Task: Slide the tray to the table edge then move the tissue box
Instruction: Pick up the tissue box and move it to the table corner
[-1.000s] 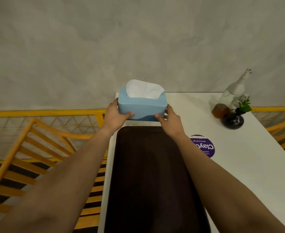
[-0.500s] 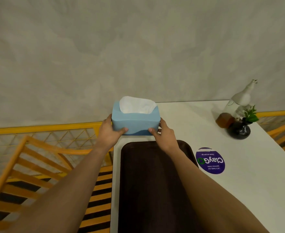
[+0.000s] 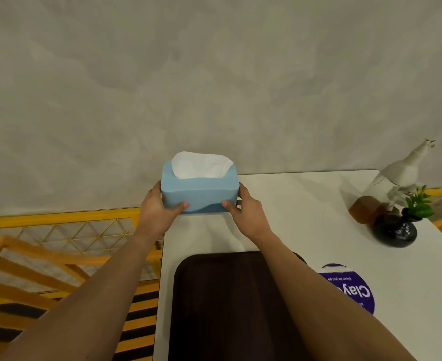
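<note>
A light blue tissue box [image 3: 201, 194] with white tissue showing at its top sits at the far left corner of the white table [image 3: 306, 217], close to the wall. My left hand [image 3: 160, 212] grips its left end and my right hand [image 3: 246, 212] grips its right end. Whether the box rests on the table or hangs just above it I cannot tell. A dark brown tray [image 3: 230, 308] lies on the table's near left part, along the left edge, under my forearms. A strip of bare table separates the tray from the box.
At the far right of the table stand a white horse figurine [image 3: 405, 173] on a brown block and a black vase [image 3: 394, 230] with a green sprig. A purple round sticker [image 3: 353, 290] lies right of the tray. A yellow railing [image 3: 58, 217] and orange chair [image 3: 32, 259] stand left of the table.
Both hands have carried the tissue box away from the tray toward the wall. A gap of bare table now shows between box and tray. The view has tilted upward.
</note>
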Tool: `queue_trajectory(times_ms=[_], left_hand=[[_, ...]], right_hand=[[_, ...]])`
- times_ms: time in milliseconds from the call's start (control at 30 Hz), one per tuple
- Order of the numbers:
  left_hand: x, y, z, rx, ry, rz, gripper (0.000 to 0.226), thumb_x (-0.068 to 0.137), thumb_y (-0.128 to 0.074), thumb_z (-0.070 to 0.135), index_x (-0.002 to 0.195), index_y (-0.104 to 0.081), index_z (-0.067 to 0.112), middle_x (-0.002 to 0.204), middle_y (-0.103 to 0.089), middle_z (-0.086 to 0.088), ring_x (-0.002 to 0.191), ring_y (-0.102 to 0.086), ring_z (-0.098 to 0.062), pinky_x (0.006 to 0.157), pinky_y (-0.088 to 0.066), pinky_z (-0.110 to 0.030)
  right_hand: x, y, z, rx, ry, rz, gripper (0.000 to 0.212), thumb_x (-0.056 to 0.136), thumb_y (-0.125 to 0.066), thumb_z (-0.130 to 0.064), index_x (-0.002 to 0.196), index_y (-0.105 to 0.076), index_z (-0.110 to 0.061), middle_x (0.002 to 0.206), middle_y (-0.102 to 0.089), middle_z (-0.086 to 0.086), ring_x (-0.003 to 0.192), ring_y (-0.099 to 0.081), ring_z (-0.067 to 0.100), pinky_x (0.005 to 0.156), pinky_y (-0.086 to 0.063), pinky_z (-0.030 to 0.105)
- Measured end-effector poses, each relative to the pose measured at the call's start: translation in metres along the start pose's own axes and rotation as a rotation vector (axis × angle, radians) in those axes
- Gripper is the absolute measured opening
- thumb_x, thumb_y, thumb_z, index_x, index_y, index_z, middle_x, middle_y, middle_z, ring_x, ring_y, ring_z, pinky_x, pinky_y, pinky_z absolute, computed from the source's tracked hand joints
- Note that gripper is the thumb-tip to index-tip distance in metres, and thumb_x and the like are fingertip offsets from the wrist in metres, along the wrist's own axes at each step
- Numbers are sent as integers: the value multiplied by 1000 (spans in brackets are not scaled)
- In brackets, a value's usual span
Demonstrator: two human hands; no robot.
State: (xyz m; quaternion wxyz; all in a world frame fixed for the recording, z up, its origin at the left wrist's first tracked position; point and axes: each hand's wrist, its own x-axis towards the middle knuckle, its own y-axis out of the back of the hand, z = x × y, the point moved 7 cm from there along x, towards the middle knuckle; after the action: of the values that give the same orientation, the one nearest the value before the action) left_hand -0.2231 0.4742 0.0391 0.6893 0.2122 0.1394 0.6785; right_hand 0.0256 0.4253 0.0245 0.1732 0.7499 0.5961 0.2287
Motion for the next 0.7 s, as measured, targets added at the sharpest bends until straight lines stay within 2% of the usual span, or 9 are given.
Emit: queue_trajectory(times_ms=[100, 300, 500, 567, 700], left_hand=[[15, -8, -9, 12, 7, -8, 80, 78, -85, 35, 146, -45, 24, 137, -57, -4, 121, -57, -27, 99, -54, -48], [33, -22, -25, 11, 17, -40, 80, 78, -85, 33, 147, -46, 21, 138, -57, -6, 123, -56, -29, 101, -52, -52], [41, -31, -36, 25, 1, -57, 91, 73, -90, 28, 149, -40, 20, 142, -55, -7, 127, -54, -30, 102, -51, -50], [44, -34, -39, 29, 6, -60, 98, 72, -91, 25, 152, -35, 19, 143, -54, -7, 129, -54, -30, 101, -50, -46], [55, -40, -45, 16, 34, -62, 107, 71, -92, 20, 154, -25, 20, 137, -57, -4, 122, -55, -26, 89, -46, -34]], right_hand=[[15, -8, 10, -11, 1, -10, 66, 98, -60, -47, 153, -32, -23, 135, -61, 1, 115, -63, 24, 80, -44, 20], [33, -20, 32, -27, -25, -36, 67, 98, -59, -46, 154, -31, -22, 136, -61, 4, 116, -62, 27, 87, -47, 28], [44, -23, 40, -32, -25, -41, 66, 99, -59, -44, 154, -31, -22, 137, -60, 3, 117, -62, 25, 88, -47, 26], [47, -23, 40, -33, -11, -33, 66, 98, -61, -43, 153, -32, -21, 137, -60, 2, 116, -62, 24, 86, -46, 25], [57, -24, 40, -55, 19, -36, 68, 95, -67, -40, 151, -35, -21, 133, -62, 2, 112, -63, 23, 79, -44, 24]])
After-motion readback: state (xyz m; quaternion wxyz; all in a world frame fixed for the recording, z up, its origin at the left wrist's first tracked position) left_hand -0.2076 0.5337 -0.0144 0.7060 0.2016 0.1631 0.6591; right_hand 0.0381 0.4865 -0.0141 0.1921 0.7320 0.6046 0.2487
